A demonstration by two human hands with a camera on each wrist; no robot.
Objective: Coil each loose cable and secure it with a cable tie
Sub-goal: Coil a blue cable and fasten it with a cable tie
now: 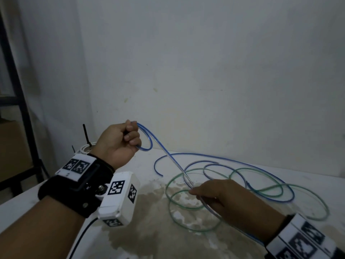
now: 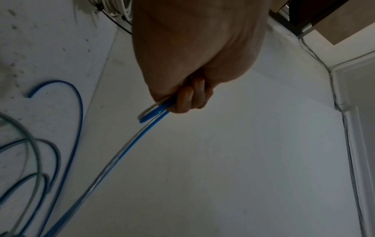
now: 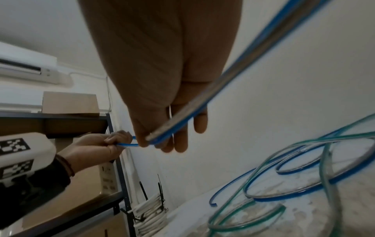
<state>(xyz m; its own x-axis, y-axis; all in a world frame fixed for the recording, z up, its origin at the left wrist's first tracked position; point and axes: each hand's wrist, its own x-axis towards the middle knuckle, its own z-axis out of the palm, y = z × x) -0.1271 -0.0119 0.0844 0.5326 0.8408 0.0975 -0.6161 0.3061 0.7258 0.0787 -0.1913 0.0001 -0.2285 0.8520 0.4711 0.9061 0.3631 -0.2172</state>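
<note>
My left hand [image 1: 119, 143] is raised above the table's back left and grips a small loop of the blue cable [image 1: 162, 147] in its curled fingers [image 2: 188, 99]. From there the cable [image 2: 125, 149] runs taut down to my right hand [image 1: 214, 195], which pinches it between thumb and fingers [image 3: 162, 136] low over the table. The rest of the blue cable lies in loose loops to the right, tangled with a green cable [image 1: 169, 202]. The left hand [image 3: 101, 146] also shows in the right wrist view.
A white coiled cable [image 1: 84, 149] bound with black cable ties [image 1: 86, 135] sits at the table's back left corner. The white table [image 1: 308, 184] has a brown stained patch in its middle. A dark metal shelf [image 1: 16, 90] with cardboard boxes [image 1: 13, 146] stands at left.
</note>
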